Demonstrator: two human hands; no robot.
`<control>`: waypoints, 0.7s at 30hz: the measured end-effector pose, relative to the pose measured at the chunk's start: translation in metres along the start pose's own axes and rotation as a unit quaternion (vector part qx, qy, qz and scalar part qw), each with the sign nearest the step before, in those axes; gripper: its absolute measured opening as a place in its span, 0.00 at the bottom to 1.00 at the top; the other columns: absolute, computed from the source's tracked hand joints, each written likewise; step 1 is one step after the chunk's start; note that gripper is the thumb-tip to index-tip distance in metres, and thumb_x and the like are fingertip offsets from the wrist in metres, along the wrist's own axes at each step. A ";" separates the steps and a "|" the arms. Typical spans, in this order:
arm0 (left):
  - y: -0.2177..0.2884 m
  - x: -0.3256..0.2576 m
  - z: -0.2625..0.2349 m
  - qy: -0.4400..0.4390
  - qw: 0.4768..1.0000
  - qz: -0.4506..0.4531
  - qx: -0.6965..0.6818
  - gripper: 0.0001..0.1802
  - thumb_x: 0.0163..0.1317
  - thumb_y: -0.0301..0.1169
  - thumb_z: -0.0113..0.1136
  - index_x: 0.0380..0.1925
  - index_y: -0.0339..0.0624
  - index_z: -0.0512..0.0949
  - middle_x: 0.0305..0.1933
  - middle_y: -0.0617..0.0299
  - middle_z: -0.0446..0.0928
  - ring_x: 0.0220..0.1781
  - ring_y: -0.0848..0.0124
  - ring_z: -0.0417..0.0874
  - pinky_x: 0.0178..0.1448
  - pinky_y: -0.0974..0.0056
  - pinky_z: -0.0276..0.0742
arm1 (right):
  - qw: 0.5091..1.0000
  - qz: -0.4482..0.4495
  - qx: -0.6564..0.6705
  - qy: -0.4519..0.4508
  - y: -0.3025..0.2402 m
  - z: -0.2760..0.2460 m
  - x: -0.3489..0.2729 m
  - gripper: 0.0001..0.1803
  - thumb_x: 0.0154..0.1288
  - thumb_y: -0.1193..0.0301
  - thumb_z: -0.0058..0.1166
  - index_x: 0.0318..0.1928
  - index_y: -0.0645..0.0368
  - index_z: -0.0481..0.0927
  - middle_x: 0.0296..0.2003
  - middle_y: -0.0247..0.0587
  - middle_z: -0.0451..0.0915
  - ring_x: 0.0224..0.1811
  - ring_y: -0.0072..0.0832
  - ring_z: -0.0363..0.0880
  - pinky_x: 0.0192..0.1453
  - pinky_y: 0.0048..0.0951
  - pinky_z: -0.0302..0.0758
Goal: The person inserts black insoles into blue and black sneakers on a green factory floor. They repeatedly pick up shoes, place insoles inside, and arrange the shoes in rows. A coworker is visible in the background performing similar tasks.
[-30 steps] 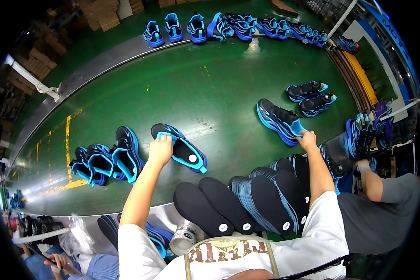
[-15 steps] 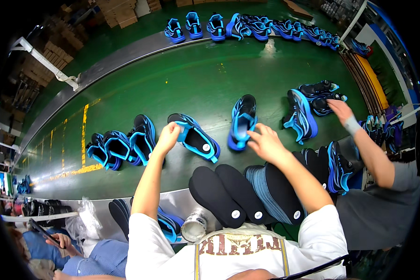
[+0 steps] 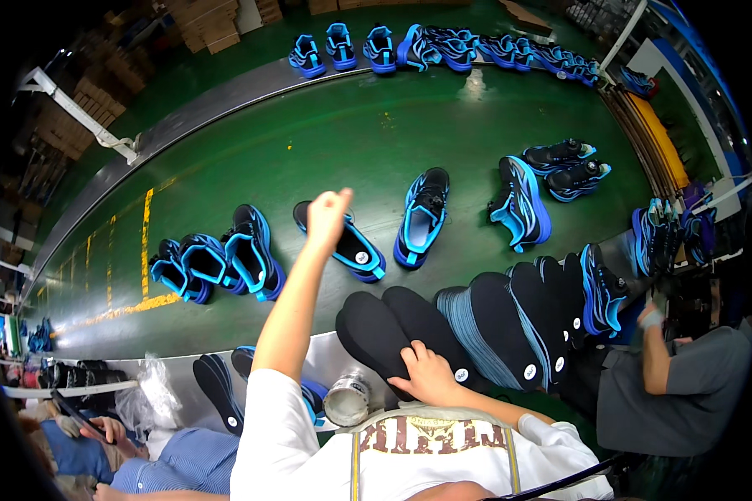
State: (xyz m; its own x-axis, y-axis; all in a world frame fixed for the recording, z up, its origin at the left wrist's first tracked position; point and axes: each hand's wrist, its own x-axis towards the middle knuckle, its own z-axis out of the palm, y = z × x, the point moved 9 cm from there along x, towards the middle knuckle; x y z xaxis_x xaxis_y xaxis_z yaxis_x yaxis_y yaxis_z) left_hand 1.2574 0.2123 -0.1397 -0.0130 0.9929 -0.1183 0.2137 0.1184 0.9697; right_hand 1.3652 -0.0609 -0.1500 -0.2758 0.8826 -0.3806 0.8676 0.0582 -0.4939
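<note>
Curling the left fingers (image 3: 341, 199) over a black-and-blue shoe (image 3: 368, 269), too overlapped to tell touching from hovering. Resting the right fingers (image 3: 409, 357), spread, on a pair of black insoles (image 3: 426, 321). Left of the left fingers, three more shoes (image 3: 249, 250), side by side on the green bench (image 3: 368, 150). Right of the left fingers, an upright shoe (image 3: 411, 242), toe away; farther right, a tipped shoe (image 3: 536, 204) near two dark shoes (image 3: 578, 179). Right of the right fingers, overlapping insole stacks (image 3: 500, 326); to their left, a round tin (image 3: 347, 402). Well beyond both sets of fingers, a row of shoes (image 3: 458, 52) along a grey ledge (image 3: 200, 102).
</note>
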 end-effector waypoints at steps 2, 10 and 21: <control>0.006 -0.002 0.056 -0.085 0.968 0.106 0.212 0.20 0.49 0.44 0.55 0.16 0.38 0.67 0.15 0.56 0.69 0.19 0.65 0.70 0.24 0.63 0.65 | 0.995 -0.009 0.101 0.001 0.004 -0.006 -0.008 0.31 0.47 0.53 0.54 0.45 0.64 0.64 0.47 0.59 0.62 0.46 0.48 0.66 0.48 0.38 0.66; 0.002 -0.019 0.172 -0.256 0.769 0.342 0.477 0.32 0.50 0.48 0.51 0.56 0.65 0.54 0.18 0.53 0.73 0.21 0.57 0.75 0.26 0.58 0.70 | 0.982 -0.086 0.109 -0.124 0.013 -0.017 -0.022 0.38 0.52 0.51 0.47 0.59 0.55 0.51 0.52 0.70 0.55 0.51 0.54 0.63 0.51 0.35 0.66; 0.013 0.029 0.107 -0.163 0.908 0.210 0.325 0.24 0.53 0.49 0.49 0.37 0.36 0.72 0.26 0.45 0.74 0.32 0.52 0.76 0.36 0.58 0.71 | 0.938 -0.260 -0.037 0.224 0.020 -0.196 -0.021 0.20 0.46 0.67 0.55 0.41 0.63 0.72 0.46 0.57 0.65 0.33 0.41 0.67 0.39 0.34 0.66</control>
State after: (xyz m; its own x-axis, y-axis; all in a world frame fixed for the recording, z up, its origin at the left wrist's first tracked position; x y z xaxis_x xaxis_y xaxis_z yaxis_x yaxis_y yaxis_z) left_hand 1.3638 0.2412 -0.1537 0.4697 0.8798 0.0727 0.6655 -0.4070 0.6257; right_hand 1.4696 0.0129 0.0013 -0.4825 0.8324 0.2726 0.6952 0.5533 -0.4589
